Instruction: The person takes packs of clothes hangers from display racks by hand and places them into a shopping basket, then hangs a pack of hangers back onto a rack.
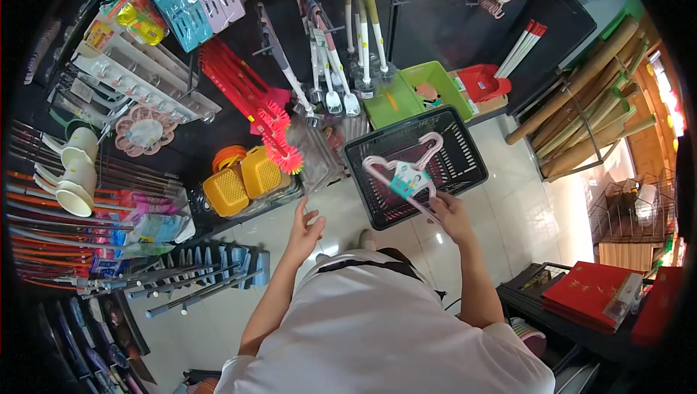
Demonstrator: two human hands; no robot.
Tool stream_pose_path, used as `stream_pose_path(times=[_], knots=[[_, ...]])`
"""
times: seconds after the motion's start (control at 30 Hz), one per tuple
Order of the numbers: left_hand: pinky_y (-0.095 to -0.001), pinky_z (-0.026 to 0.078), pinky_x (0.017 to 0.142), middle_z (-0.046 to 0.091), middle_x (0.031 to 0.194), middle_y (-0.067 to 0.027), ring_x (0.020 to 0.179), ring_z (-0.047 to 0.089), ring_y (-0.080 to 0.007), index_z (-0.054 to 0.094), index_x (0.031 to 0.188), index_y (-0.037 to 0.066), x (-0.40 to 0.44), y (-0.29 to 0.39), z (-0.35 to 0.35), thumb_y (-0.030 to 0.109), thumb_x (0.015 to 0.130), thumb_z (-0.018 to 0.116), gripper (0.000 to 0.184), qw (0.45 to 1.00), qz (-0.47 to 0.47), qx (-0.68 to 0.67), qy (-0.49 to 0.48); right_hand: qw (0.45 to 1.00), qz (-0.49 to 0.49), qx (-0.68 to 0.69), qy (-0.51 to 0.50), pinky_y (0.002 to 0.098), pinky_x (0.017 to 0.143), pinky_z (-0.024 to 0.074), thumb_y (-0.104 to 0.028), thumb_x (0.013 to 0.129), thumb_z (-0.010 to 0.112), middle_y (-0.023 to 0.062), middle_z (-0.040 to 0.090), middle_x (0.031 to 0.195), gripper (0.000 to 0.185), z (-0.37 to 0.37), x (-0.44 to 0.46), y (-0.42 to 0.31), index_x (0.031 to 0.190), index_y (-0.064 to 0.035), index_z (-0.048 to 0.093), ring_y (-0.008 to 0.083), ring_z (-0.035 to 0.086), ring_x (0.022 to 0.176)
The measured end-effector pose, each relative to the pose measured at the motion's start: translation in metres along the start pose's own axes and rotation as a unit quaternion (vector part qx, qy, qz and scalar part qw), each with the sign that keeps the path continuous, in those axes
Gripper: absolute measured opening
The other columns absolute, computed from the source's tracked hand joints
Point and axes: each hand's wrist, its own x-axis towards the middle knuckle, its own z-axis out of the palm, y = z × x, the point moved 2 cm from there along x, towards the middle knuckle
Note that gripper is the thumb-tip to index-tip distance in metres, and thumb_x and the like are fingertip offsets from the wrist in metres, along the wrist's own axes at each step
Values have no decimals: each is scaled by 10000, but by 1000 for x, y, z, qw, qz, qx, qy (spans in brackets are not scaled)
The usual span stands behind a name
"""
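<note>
My right hand [451,217] is closed on a pink clothes hanger [417,201], which has a teal and white label on it. The hanger is over a black shopping basket [363,209] with slotted walls. Whether a second hanger overlaps the first I cannot tell. My left hand [303,233] is held out to the left of the basket with its fingers apart and nothing in it. Red brushes [279,140] with bristled heads hang just beyond that hand.
Yellow baskets [261,171] sit low at the left. White-handled toilet brushes [330,74] hang ahead, by a green bin [406,96] and a red dustpan [483,83]. Mop handles [210,274] jut out at lower left. Red packets [592,292] lie on a dark stand at right.
</note>
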Motion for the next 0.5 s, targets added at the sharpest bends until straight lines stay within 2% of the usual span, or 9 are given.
stream_pose_path(times=[0.07,0.1,0.13,0.2,0.33,0.37,0.47,0.5], knots=[[-345,544,765,530,1318,-197,1024,632,-223,194,1529,186,-11,-25,-13,287,979,602,692,999,-36,-1,1,966,-133,-215,53,380,656,549,-243,912,609,149,673,806,374,-6,28,10,1129,61,628,218,671,726],[-346,542,756,567,1275,-187,1011,638,-226,232,1518,175,-18,-39,-18,292,979,601,664,998,-70,-2,-1,934,-172,-297,100,460,719,523,-244,888,600,258,670,828,375,-6,42,18,1088,73,615,368,690,783],[-346,542,756,567,1275,-187,1011,638,-226,232,1518,175,-26,-50,-21,292,979,601,664,997,-72,-1,3,935,-171,-295,95,460,719,523,-244,888,600,258,670,828,375,-2,59,30,1088,73,615,368,690,783],[-342,535,752,620,1188,-164,988,647,-224,333,1471,139,-42,-69,-27,285,982,597,575,993,-119,15,16,910,-173,-346,149,516,760,504,-236,881,580,336,639,887,341,7,90,56,1025,71,609,487,647,863],[-322,522,780,630,1139,-140,990,634,-198,392,1433,92,-67,-87,-27,293,977,610,544,985,-173,10,18,894,-124,-421,86,520,838,514,-227,891,569,336,645,948,368,32,138,105,1094,81,573,478,648,911],[-320,523,780,636,1121,-139,959,642,-195,406,1418,69,-69,-99,-27,267,978,606,522,987,-157,10,13,881,-127,-450,73,522,836,519,-229,905,565,309,644,989,391,42,142,109,1154,71,538,470,642,931],[-308,524,798,656,1047,-124,911,646,-169,444,1379,26,-78,-142,-29,222,974,619,483,992,-123,0,5,868,-131,-474,65,514,867,504,-216,920,547,314,630,1038,433,68,143,121,1238,75,512,467,620,968],[-303,522,803,659,1031,-119,911,641,-161,458,1368,26,-81,-144,-25,225,969,631,478,992,-130,-7,-2,858,-119,-498,42,499,922,487,-219,925,547,301,602,1129,491,75,144,125,1310,74,465,458,589,1051]])
